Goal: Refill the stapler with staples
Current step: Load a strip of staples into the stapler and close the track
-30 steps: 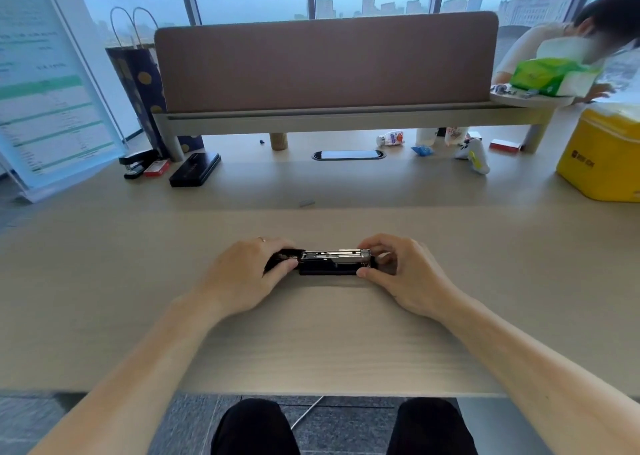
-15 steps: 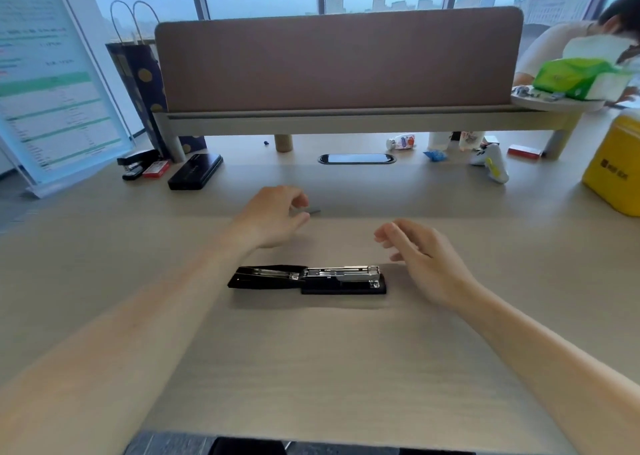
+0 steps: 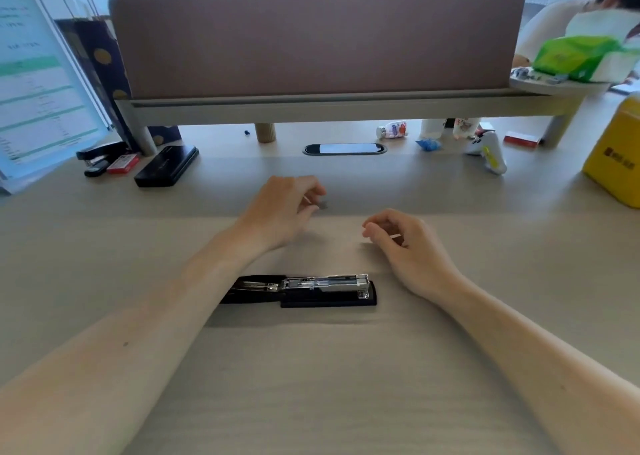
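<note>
A black stapler (image 3: 301, 290) lies flat on the wooden desk (image 3: 311, 385), swung fully open, its metal staple channel facing up. My left forearm crosses over its left end. My left hand (image 3: 280, 209) is stretched out beyond the stapler, its curved thumb and fingertips right at a small grey strip of staples (image 3: 324, 206) lying on the desk; I cannot tell if they pinch it. My right hand (image 3: 408, 250) hovers just behind the stapler's right end, fingers loosely curled, holding nothing.
At the back left sit a second black stapler (image 3: 98, 157), a red staple box (image 3: 123, 163) and a black case (image 3: 166, 165). A yellow box (image 3: 616, 157) stands at the right. A divider shelf (image 3: 311, 105) spans the back; another person sits beyond it.
Both hands let go of the stapler and left it open on the desk. My left hand reached forward to the staple strip; my right hand lifted away and curled.
</note>
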Available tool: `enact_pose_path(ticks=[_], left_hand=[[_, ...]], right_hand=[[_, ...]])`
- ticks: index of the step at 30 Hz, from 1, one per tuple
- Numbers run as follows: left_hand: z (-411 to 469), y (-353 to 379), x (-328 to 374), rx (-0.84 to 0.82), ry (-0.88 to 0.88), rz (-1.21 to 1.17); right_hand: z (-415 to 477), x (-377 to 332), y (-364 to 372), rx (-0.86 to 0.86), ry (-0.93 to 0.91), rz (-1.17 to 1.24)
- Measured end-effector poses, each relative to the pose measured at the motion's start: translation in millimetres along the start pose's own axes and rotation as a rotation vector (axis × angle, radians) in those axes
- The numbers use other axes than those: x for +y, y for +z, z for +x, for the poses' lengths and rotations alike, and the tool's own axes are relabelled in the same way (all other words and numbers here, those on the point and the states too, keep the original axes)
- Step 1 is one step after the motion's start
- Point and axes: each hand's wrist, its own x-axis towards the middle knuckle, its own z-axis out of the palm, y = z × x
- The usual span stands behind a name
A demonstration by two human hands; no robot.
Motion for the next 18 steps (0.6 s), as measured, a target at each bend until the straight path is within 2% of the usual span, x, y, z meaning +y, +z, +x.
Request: enact_pose_path(ticks=[5,10,15,18], left_hand=[[-39,-16,35,0.06,0.254,-0.115],[-56,-22,49,0.131,0.347,-0.063],[-65,-24,56,0.181,0.348,-0.056],[-69,-29,60,0.127,0.118,-0.302]], right_hand=[[-8,-18,-5,0.025,-0.029,0.081],[-14,-53,-14,-0.12,0.058,0.242],[-23,-58,-18,-0.143,0.1,0.396],[-28,-57,-19,-0.128,0.065,0.418]])
